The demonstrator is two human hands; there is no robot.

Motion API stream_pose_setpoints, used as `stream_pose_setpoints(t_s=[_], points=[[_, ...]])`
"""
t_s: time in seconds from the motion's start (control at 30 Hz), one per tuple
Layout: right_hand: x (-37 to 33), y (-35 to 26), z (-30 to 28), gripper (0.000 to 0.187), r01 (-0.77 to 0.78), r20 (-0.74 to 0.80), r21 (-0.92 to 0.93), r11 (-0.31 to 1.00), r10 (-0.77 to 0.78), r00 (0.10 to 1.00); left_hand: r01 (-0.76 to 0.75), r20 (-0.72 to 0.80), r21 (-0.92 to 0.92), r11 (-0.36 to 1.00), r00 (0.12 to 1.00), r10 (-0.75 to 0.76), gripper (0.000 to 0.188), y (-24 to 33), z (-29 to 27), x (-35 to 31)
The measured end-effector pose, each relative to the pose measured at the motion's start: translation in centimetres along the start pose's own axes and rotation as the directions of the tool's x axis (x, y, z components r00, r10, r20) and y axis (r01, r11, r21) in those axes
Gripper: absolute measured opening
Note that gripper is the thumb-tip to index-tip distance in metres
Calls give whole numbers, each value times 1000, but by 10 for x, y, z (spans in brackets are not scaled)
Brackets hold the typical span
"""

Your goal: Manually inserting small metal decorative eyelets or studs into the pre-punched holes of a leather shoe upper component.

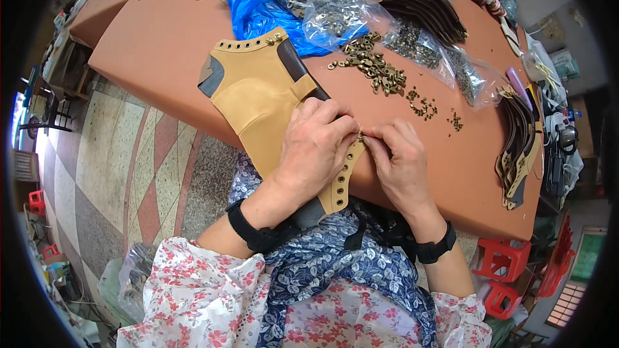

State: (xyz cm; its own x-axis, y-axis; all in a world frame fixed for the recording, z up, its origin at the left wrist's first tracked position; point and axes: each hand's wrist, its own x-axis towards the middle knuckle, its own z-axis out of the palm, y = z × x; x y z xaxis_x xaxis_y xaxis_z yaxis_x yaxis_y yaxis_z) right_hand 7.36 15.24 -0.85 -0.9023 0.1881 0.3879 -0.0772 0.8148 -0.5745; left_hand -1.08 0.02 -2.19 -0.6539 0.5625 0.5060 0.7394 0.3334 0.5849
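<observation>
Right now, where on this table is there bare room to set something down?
The brown tabletop is bare between the right hand and the stack of leather pieces at the right, and again left of the tan eyeleted piece and blue plastic bag. Farther back it is crowded: loose bronze-coloured fittings and clear bags of hardware.

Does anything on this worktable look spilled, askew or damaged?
I see no damage on the tan piece. Loose brass-coloured fittings lie in small piles directly on the tabletop beside clear plastic bags, which could pass for a spill; their separate clusters look deliberate, though I can't be sure.
</observation>
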Motion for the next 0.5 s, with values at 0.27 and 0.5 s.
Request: stream_pose_setpoints(t_s=[0.27,0.5], points=[[4,0,-2,6,-52,24,29,998,51,998,30,33,-17,999,999,-29,12,2,0,1],[7,0,-3,6,-118,58,57,991,115,992,111,88,-19,994,990,-108,9,4,-1,5]])
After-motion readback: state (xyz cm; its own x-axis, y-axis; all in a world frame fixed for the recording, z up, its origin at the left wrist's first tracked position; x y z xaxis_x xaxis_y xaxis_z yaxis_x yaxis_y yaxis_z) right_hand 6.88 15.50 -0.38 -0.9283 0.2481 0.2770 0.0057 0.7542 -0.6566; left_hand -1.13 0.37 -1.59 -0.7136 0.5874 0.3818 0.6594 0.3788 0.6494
